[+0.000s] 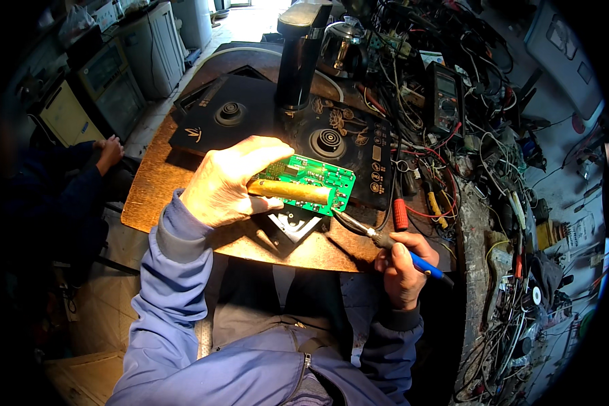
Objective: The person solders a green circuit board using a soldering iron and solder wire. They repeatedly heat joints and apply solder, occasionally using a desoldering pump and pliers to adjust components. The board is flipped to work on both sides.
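My left hand [227,181] is closed on the left end of a green circuit board [342,181], raised above the near part of the table. A yellowish-brown rod [294,191] with a blunt end lies across the board's face, its other end running in by my thumb. In my right hand [403,269] is a soldering iron [423,264] with a blue handle, gripped like a pen. Its metal tip points up and left to the board's lower right edge; whether it touches cannot be made out. Below the board sits a pale metal-framed part [294,227], partly covered.
Black cooker panels [358,152] with round ringed centres cover the table [152,196]. A tall black cylinder [298,61] and a glass kettle [344,44] stand behind. At right are a multimeter [445,98], red-handled tool [400,214] and tangled wires. Another person's hands [108,152] are at left.
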Demonstrator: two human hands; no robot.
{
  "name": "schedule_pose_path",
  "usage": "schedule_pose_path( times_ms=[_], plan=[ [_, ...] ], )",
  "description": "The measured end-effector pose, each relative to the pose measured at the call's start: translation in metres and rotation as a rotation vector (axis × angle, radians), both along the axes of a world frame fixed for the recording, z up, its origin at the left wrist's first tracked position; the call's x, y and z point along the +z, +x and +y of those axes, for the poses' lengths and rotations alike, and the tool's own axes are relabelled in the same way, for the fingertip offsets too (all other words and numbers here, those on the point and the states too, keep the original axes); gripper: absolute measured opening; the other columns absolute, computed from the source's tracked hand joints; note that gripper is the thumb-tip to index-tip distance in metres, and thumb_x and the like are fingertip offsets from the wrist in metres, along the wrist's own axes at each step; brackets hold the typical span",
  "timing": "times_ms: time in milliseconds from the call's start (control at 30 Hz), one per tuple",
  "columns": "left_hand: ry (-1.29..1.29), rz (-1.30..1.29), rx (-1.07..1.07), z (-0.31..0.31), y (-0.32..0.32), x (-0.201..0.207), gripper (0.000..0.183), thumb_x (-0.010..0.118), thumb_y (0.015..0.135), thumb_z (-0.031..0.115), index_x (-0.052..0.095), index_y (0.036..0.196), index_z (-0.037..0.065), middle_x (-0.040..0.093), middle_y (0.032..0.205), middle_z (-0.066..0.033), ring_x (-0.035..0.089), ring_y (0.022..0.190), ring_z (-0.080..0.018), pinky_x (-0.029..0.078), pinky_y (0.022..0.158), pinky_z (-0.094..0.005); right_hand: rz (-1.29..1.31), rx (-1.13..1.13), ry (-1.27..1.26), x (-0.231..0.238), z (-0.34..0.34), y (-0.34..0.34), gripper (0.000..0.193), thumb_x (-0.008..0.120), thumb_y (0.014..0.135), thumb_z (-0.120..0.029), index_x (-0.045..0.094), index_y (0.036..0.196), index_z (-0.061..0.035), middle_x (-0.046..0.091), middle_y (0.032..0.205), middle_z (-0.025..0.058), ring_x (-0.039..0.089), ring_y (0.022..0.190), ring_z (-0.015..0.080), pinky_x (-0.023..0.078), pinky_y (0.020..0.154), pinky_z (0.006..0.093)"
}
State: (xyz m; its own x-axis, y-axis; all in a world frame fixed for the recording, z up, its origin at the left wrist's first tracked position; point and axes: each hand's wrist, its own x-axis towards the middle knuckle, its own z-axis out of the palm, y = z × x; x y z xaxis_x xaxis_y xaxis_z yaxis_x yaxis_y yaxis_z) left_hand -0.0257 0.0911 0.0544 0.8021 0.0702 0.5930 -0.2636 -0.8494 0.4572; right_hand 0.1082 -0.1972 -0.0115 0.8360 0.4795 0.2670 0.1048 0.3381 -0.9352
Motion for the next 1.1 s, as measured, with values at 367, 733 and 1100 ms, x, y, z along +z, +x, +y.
schedule_pose_path(
  times_ms=[367,733,1100],
  plan=[
    [-0.043,0.039,-0.006,-0.001,-0.012,0.003,0.062,0.087,0.062,0.004,0.064,0.120,0.005,0.063,0.125,-0.0140,0.066,0.098,-0.0195,0.053,0.070,-0.0261,-0.003,-0.004,-0.041,0.006,0.001,-0.003,0.016,0.065,0.086,-0.005,0.067,0.097,0.0058,0.065,0.071,0.0093,0.059,0.055,0.0123,0.047,0.053,0.0239],
    [-0.569,-0.177,-0.045,-0.024,-0.026,-0.003,0.019,0.073,0.087,0.012,0.064,0.097,-0.001,0.066,0.095,-0.0113,0.062,0.087,-0.0152,0.052,0.074,-0.0293,0.009,0.016,-0.021,0.005,0.001,-0.002,0.014,0.065,0.087,-0.003,0.067,0.098,0.0053,0.064,0.070,0.0073,0.059,0.056,0.0107,0.047,0.053,0.0222],
    [-1.225,0.045,-0.097,-0.070,-0.053,0.002,0.029,0.054,0.101,0.030,0.054,0.103,0.001,0.065,0.085,-0.0159,0.052,0.049,-0.0099,0.040,0.042,-0.0184,0.007,0.041,-0.011,0.003,0.000,0.000,0.015,0.066,0.086,-0.003,0.066,0.098,0.0061,0.065,0.073,0.0080,0.060,0.058,0.0102,0.048,0.055,0.0220]
  ],
)
